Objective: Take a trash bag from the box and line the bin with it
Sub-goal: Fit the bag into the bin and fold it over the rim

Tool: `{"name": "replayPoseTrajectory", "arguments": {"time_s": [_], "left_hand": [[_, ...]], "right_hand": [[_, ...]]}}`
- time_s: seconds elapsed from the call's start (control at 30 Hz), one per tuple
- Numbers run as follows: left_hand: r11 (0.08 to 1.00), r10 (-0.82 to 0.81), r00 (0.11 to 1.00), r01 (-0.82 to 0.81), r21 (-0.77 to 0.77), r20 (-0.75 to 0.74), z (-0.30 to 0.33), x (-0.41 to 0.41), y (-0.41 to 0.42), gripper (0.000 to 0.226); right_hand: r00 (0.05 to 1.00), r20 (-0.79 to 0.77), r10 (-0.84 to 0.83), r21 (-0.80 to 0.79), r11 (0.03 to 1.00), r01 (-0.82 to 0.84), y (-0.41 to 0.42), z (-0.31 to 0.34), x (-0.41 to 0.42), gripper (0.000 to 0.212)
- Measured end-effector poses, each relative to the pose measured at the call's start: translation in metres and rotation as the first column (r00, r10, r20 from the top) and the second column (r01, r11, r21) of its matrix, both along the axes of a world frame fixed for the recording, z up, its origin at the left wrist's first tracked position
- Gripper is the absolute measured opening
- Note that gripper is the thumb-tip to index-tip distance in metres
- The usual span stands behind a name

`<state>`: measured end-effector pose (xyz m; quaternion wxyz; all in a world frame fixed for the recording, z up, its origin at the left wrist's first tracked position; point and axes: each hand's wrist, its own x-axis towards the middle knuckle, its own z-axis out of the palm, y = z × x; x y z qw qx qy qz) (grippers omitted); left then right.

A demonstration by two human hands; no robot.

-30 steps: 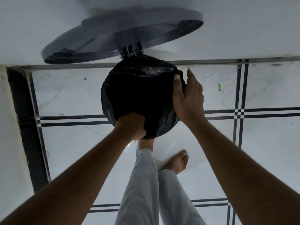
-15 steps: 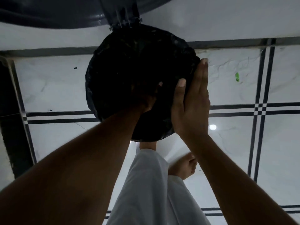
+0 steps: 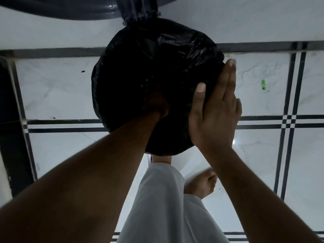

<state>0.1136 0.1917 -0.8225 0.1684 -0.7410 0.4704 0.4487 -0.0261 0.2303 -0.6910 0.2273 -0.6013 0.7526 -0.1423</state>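
A round bin stands on the floor below me, its mouth covered by a black trash bag [image 3: 149,58] that is pulled over the rim. The grey lid [image 3: 70,11] is swung open at the far side. My left hand [image 3: 156,104] reaches down inside the bag and is dark and hard to make out. My right hand [image 3: 215,109] is on the bin's right rim, thumb inside and flat fingers outside, pinching the bag's edge against it. The box is out of sight.
The floor is white tile with black lines [image 3: 287,123]. A small green scrap [image 3: 263,84] lies right of the bin. My legs in white trousers [image 3: 161,207] and a bare foot [image 3: 201,186] are just in front of it. A dark strip [image 3: 10,137] runs along the left.
The view has come closer to the bin. My left hand went from the near rim down into the bag. My right hand's fingers straightened flat along the right rim.
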Motion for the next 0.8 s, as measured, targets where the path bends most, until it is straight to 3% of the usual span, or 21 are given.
{"name": "replayPoseTrajectory", "arguments": {"time_s": [0.27, 0.37, 0.43, 0.47, 0.5, 0.57, 0.6, 0.63, 0.7, 0.8], "left_hand": [[0.98, 0.116, 0.983, -0.137, -0.145, -0.144, 0.127, 0.011, 0.022, 0.033], [0.826, 0.299, 0.936, -0.352, -0.44, -0.188, 0.17, 0.02, 0.056, 0.032], [0.697, 0.475, 0.861, -0.494, -0.519, -0.182, 0.196, 0.023, 0.075, 0.028], [0.644, 0.562, 0.807, -0.565, -0.516, -0.183, 0.206, 0.024, 0.084, 0.027], [0.557, 0.679, 0.697, -0.694, -0.457, -0.231, 0.216, 0.023, 0.089, 0.027], [0.269, 0.894, 0.324, -0.941, -0.207, -0.309, 0.234, 0.019, 0.09, 0.025], [0.127, 0.937, 0.138, -0.99, -0.054, -0.322, 0.24, 0.018, 0.09, 0.025], [0.049, 0.943, 0.019, -0.995, 0.081, -0.332, 0.243, 0.018, 0.089, 0.028], [-0.01, 0.928, -0.095, -0.973, 0.231, -0.359, 0.25, 0.021, 0.088, 0.044], [-0.054, 0.914, -0.177, -0.945, 0.323, -0.365, 0.246, 0.031, 0.087, 0.055]], "right_hand": [[0.992, 0.127, 0.014, 0.214, 0.976, -0.042, -0.015, 0.029, -0.02, 0.072], [0.987, 0.127, -0.102, 0.244, 0.967, 0.069, -0.013, 0.049, -0.026, 0.077], [0.949, 0.164, -0.27, 0.272, 0.937, 0.219, -0.005, 0.066, -0.021, 0.077], [0.908, 0.184, -0.376, 0.316, 0.897, 0.308, 0.0, 0.071, -0.016, 0.075], [0.848, 0.216, -0.483, 0.381, 0.842, 0.383, 0.005, 0.077, -0.01, 0.073], [0.701, 0.262, -0.663, 0.545, 0.701, 0.459, 0.013, 0.086, 0.001, 0.072], [0.627, 0.281, -0.726, 0.625, 0.635, 0.455, 0.016, 0.089, 0.004, 0.069], [0.556, 0.309, -0.771, 0.687, 0.586, 0.43, 0.017, 0.092, 0.007, 0.062], [0.456, 0.364, -0.812, 0.753, 0.545, 0.369, 0.017, 0.096, 0.009, 0.055], [0.384, 0.382, -0.841, 0.772, 0.519, 0.367, 0.014, 0.095, 0.008, 0.053]]}}
